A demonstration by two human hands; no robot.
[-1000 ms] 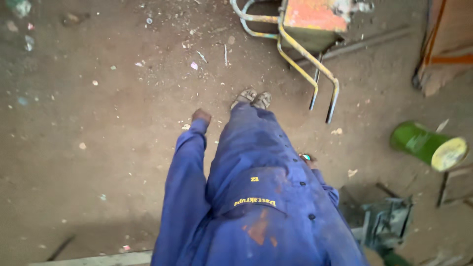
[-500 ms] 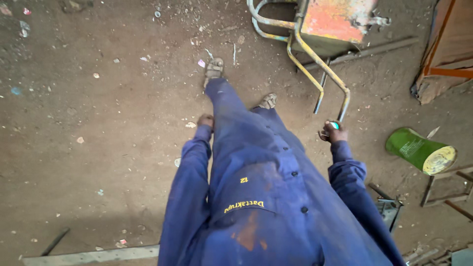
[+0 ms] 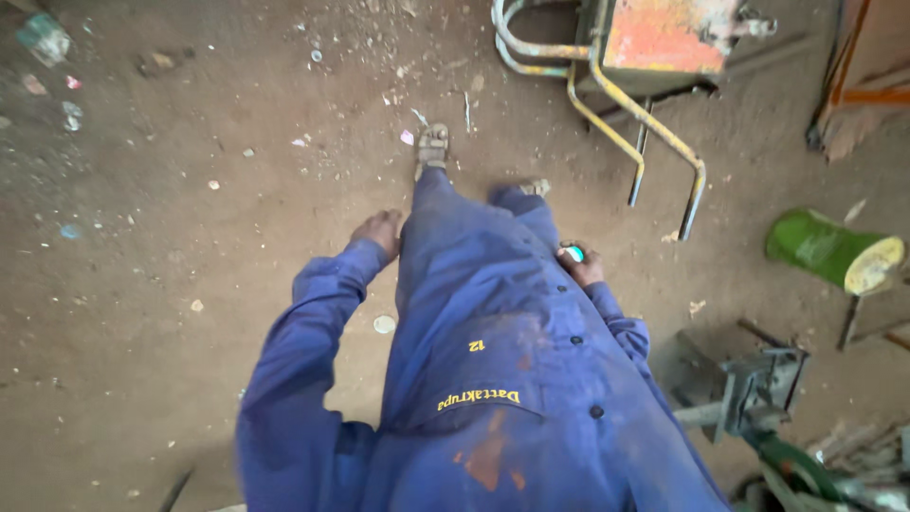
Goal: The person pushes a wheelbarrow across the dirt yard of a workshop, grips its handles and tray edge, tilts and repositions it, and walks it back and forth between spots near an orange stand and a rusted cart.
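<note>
Since half a second ago, the person's right hand (image 3: 580, 265) has dropped from beside the hip to rest against the blue overalls (image 3: 493, 351), fingers closed around a small green-and-white object (image 3: 572, 253). Left hand (image 3: 379, 230) hangs loosely curled and empty at the thigh. Far right stands a yellow-framed orange wheelbarrow (image 3: 654, 57); a green can (image 3: 834, 251) lies right on the dirt floor (image 3: 171, 237).

The right hand (image 3: 580, 265) is half hidden behind the blue coverall (image 3: 493, 360); its fingers close on a small green and white object (image 3: 573, 253) too small to identify. The left hand (image 3: 379, 230) is blurred, its fingers unclear. The orange machine (image 3: 668, 33) is cut off by the top edge, the metal vise (image 3: 758, 389) partly by the bottom.
</note>
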